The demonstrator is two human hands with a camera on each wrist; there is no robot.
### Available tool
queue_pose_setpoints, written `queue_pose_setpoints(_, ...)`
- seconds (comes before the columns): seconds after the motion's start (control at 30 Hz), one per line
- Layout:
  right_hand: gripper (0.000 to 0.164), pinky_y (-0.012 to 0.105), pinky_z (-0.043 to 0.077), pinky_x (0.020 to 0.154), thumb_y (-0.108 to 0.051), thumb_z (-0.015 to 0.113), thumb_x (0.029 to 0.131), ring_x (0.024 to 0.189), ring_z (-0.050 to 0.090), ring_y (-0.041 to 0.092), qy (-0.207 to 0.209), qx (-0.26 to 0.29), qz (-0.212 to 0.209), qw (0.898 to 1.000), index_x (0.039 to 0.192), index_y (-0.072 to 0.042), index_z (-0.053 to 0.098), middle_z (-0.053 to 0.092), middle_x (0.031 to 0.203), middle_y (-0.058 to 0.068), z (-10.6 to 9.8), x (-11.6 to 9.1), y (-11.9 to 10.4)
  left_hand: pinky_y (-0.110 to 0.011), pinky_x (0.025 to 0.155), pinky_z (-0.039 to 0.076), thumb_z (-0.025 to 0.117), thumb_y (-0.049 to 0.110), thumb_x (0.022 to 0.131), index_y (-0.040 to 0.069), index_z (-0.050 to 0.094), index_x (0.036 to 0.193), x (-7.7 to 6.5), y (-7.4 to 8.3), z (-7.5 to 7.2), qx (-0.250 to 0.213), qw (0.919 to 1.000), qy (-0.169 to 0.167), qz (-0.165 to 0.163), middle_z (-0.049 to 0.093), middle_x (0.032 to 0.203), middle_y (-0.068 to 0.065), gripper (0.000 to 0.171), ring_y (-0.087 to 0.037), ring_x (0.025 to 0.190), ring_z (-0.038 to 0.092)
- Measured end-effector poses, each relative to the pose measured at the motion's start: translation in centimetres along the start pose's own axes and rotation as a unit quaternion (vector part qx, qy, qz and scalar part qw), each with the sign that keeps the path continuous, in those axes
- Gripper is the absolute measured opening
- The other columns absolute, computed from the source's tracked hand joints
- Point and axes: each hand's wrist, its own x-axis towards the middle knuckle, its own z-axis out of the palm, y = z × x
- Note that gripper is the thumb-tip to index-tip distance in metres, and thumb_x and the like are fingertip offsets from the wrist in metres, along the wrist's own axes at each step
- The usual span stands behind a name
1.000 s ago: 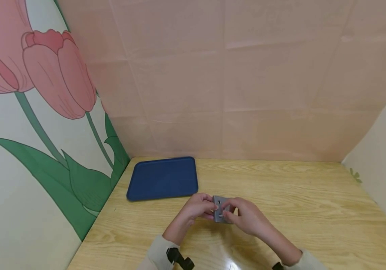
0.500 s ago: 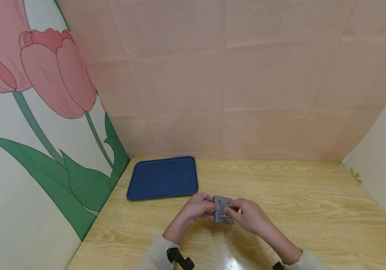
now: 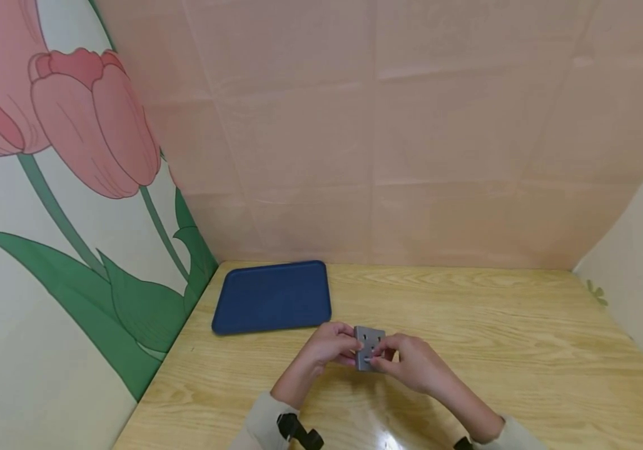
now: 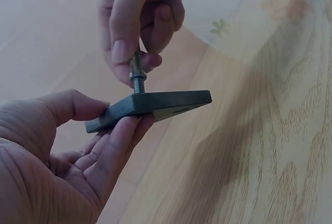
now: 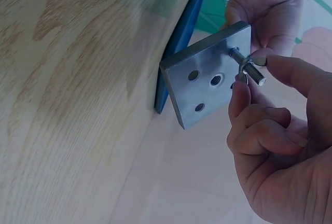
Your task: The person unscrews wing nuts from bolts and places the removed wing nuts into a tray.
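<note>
My left hand [image 3: 326, 345] grips a square grey metal plate [image 5: 210, 62] by one edge, thumb on one face and fingers on the other, above the table. Several round holes show in the plate. A threaded bolt [image 5: 256, 74] stands out of the hole near one corner. On its shank sits a wing nut [image 5: 243, 67], a short way off the plate's face. Thumb and forefinger of my right hand [image 3: 416, 364] pinch the wings of the nut. In the left wrist view the bolt [image 4: 138, 85] rises upright from the plate, its upper end hidden behind the right fingers.
A blue tray [image 3: 271, 297] lies at the back left of the wood-grain table [image 3: 496, 350], just beyond the left hand. A pinkish sheet [image 3: 389, 137] covers the back wall. Side walls carry painted flowers.
Half a second ago the right fingers were off to the bolt's upper right, leaving it in plain sight; now they are back at the wing nut. The left hand keeps hold of the plate.
</note>
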Motion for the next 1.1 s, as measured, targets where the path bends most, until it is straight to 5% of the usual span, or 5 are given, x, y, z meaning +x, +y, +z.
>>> queue_pose_setpoints(0.47,0.017,0.022,0.039,0.053,-0.014,0.08,0.086,0.062,0.044,0.003,0.002,-0.002,-0.042,0.999,0.099,-0.021,0.071,0.059,0.08,-0.013,0.06,-0.24,-0.05,-0.029,0.061,0.062,0.073,0.004,0.085,-0.003,0.068,0.104,-0.02,-0.09,-0.01,-0.001,1.0,-0.002,-0.002,0.073,0.091,-0.011,0.02,-0.019,0.071,0.072)
queue_pose_setpoints(0.73,0.018,0.021,0.038,0.047,-0.02,0.075,0.092,0.055,0.043,0.003,0.002,0.007,-0.029,1.0,0.109,-0.016,0.072,0.059,0.079,-0.011,0.27,-0.04,-0.25,-0.033,0.065,0.063,0.072,0.005,0.086,-0.002,0.068,0.104,-0.05,-0.28,-0.16,0.003,1.0,-0.003,0.0,0.073,0.091,-0.011,0.019,-0.02,0.073,0.073)
queue_pose_setpoints(1.1,0.011,0.022,0.04,0.05,-0.028,0.068,0.097,0.058,0.046,0.005,0.036,-0.013,0.013,0.999,0.089,-0.021,0.072,0.062,0.076,-0.013,0.51,0.07,-0.22,-0.037,0.065,0.063,0.072,0.004,0.084,-0.002,0.07,0.099,-0.18,-0.36,-0.19,0.005,0.9999,-0.003,0.008,0.074,0.089,-0.012,0.017,-0.018,0.069,0.072)
